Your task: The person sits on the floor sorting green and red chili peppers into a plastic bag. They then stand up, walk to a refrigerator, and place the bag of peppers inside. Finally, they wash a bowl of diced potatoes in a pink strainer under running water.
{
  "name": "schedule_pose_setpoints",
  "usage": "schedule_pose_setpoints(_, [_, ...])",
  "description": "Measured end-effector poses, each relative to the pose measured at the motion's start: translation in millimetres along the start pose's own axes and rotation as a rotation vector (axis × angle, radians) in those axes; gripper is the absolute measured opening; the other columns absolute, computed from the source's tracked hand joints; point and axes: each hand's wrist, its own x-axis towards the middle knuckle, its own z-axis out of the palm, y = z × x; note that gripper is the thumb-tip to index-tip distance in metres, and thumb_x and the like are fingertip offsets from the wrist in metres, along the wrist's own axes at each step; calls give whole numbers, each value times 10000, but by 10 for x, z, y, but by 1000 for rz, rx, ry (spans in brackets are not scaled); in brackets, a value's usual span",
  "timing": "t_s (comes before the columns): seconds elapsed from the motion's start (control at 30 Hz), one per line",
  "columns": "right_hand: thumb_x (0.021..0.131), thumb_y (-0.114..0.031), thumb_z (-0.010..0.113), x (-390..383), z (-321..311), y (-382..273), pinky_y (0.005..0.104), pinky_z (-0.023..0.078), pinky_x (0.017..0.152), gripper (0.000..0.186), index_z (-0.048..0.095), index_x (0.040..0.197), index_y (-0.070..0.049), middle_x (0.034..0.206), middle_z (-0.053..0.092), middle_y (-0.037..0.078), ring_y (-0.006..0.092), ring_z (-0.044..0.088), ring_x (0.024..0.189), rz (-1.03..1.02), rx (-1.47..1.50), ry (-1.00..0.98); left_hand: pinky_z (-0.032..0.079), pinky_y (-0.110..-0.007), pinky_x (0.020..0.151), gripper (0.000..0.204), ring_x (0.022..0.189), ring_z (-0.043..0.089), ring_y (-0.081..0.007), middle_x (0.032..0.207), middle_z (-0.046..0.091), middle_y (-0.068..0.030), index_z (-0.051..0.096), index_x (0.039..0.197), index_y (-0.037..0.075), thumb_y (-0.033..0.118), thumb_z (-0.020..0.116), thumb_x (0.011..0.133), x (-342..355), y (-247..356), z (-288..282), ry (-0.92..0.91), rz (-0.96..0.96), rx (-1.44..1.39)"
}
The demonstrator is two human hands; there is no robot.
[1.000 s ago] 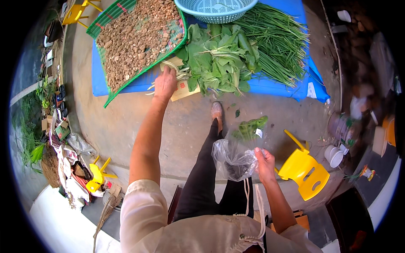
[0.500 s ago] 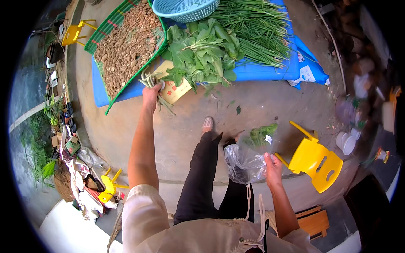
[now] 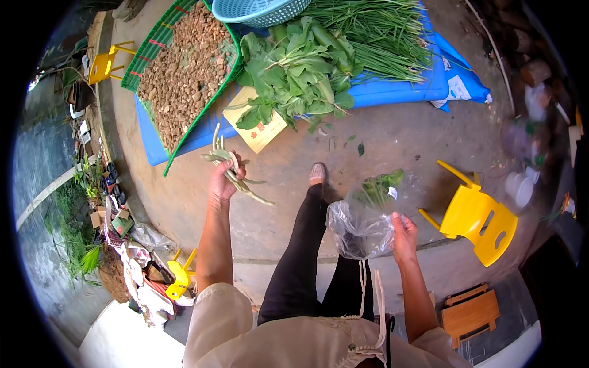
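Note:
My left hand (image 3: 224, 179) is closed round a small bunch of long pale green beans (image 3: 256, 196), held in the air clear of the blue table's front edge. The bean ends stick out above and below my fingers. On the right, my right hand (image 3: 404, 237) pinches the edge of a clear plastic bag (image 3: 351, 226). Leafy greens (image 3: 379, 186) show inside the bag's far end, beside a small white label. A heap of large green leaves (image 3: 300, 76) lies on the blue table (image 3: 392, 93), partly over a yellow printed card (image 3: 261, 136).
A green-rimmed tray (image 3: 149, 52) of brown lumpy pieces stands at the table's left. A blue basket (image 3: 261, 13) and long thin green stalks (image 3: 368, 37) lie farther back. Yellow chairs stand right (image 3: 481, 224), far left (image 3: 104, 66) and near left (image 3: 179, 279). Two white buckets (image 3: 519, 188) sit at right.
My left hand has lifted the beans away from the table edge, toward me. My right hand still grips the bag, in nearly the same place. The view has shifted slightly.

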Motion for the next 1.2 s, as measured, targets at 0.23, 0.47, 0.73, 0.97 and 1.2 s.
schedule_pose_setpoints(0.23, [906, -288, 617, 259, 167, 79, 207, 258, 417, 237, 595, 764, -100, 619, 473, -90, 5, 352, 503, 8, 29, 63, 455, -325, 626, 305, 756, 615, -246, 818, 577, -67, 539, 1015, 127, 132, 659, 735, -420, -1082, 242, -57, -336, 25])
schedule_pose_setpoints(0.47, [907, -286, 615, 380, 186, 163, 210, 271, 414, 234, 591, 766, -100, 632, 501, -78, 9, 375, 505, 21, 12, 57, 424, -309, 598, 324, 741, 549, -192, 786, 535, -36, 538, 990, 111, 152, 738, 738, -267, -1038, 549, -208, -201, -10])
schedule_pose_setpoints(0.73, [907, -286, 615, 373, 223, 93, 203, 292, 415, 223, 605, 792, -94, 645, 529, -68, 10, 405, 511, 11, 24, 76, 499, -344, 635, 258, 702, 628, -232, 818, 657, -106, 553, 1000, -2, 16, 622, 752, 428, 367, 886, 254, 240, 1033])
schedule_pose_setpoints(0.97, [906, -289, 616, 368, 253, 219, 209, 263, 396, 228, 598, 777, -102, 629, 512, -75, 12, 366, 472, 9, -14, 79, 487, -418, 770, 380, 907, 582, -338, 979, 564, -123, 592, 1065, 100, 43, 668, 697, 1151, 416, 601, 404, 593, 2176])
schedule_pose_setpoints(1.2, [903, -285, 620, 313, 351, 176, 206, 270, 424, 228, 608, 777, -96, 623, 483, -84, 7, 367, 498, 24, -64, 56, 474, -429, 790, 331, 937, 558, -346, 970, 538, -132, 561, 977, 49, 50, 703, 678, 1116, 454, 553, 345, 661, 2161])
